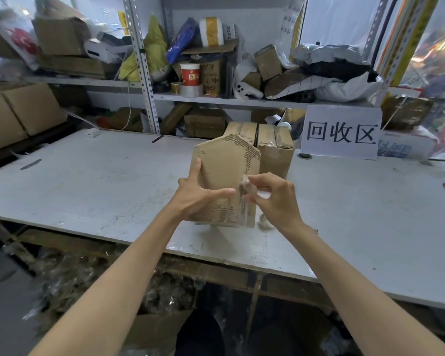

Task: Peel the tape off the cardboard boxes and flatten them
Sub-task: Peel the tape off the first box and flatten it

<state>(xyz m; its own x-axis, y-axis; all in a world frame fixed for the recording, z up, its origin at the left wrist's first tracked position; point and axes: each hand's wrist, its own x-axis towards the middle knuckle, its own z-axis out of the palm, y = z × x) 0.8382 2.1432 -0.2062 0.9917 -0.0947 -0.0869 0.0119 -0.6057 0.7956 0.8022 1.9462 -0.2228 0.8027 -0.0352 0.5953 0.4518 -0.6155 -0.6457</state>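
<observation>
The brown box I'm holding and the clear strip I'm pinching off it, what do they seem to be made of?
The brown box: corrugated cardboard, matte; torn patches bare ribbed fluting along its edges. The clear crinkled strip pinched by the right hand: probably plastic packing tape, glossy, see-through, wrinkled where it stands off the box.

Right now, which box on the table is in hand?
The front box, stood on edge: left hand steadies it, right hand pinches clear tape at its side. The taped boxes behind it stand untouched.
</observation>
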